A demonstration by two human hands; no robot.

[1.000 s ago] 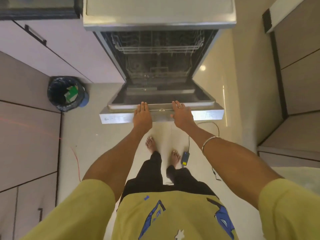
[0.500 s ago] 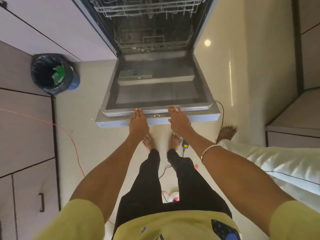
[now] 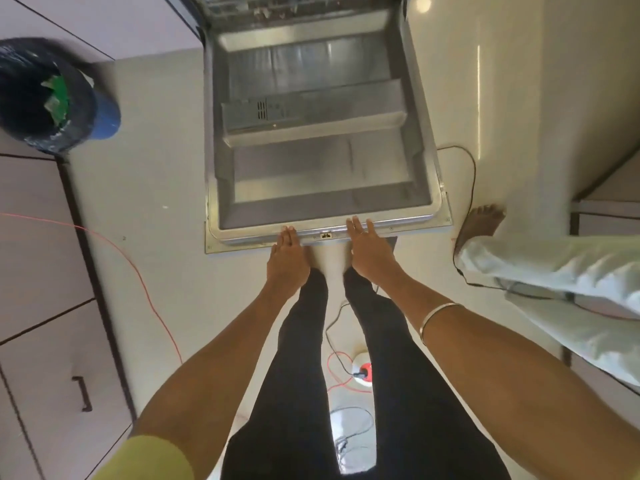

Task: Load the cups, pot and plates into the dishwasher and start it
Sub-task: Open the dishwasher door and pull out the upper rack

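Note:
The dishwasher door point(image 3: 311, 168) lies folded down flat in front of me, its steel inner face up. My left hand point(image 3: 287, 258) and my right hand point(image 3: 369, 251) rest on its near top edge with straight fingers, one on each side of the latch point(image 3: 325, 235). A strip of the lower rack point(image 3: 270, 8) shows at the top of the view. No cups, pot or plates are in view.
A blue bin with a black liner point(image 3: 52, 95) stands on the floor at the left by the cabinets point(image 3: 38, 306). Another person's leg and bare foot point(image 3: 483, 223) are close on the right. Red and black cables point(image 3: 145, 289) and a small white device point(image 3: 362, 370) lie on the floor.
The door has swung down from part-open to flat with both hands on its edge. The view has tipped downward, and another person's leg has come in at the right.

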